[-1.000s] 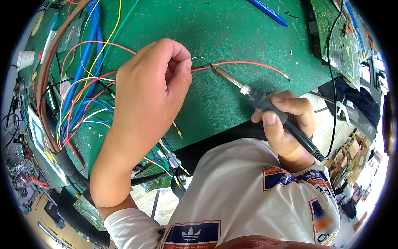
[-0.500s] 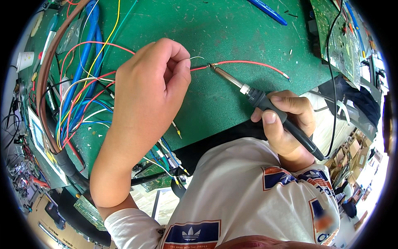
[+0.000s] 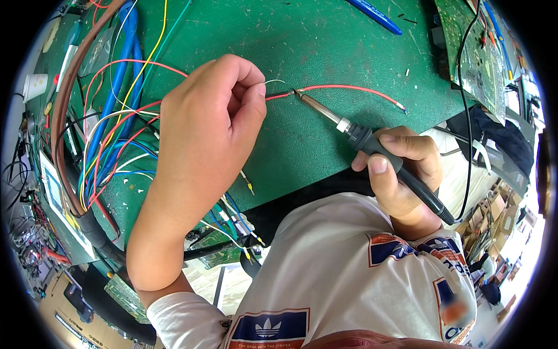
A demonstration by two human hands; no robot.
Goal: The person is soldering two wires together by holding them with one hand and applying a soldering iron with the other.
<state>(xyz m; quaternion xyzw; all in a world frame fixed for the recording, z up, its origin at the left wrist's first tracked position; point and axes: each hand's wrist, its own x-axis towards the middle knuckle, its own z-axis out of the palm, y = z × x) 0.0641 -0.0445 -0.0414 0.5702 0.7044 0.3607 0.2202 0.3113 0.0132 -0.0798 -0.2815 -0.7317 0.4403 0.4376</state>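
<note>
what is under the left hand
Green surface shows around the left hand, with red wire and a thin pale strand visible on its right; what lies directly beneath the palm is covered.

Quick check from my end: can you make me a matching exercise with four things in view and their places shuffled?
Things
1. soldering iron
2. blue pen-shaped thing
3. white cup
4. thin pale wire

Places
A. at the far left of the view
B. pinched by the left hand
C. held in the right hand
D. at the top edge, right of centre

Pairs: 1-C, 2-D, 3-A, 4-B
</note>
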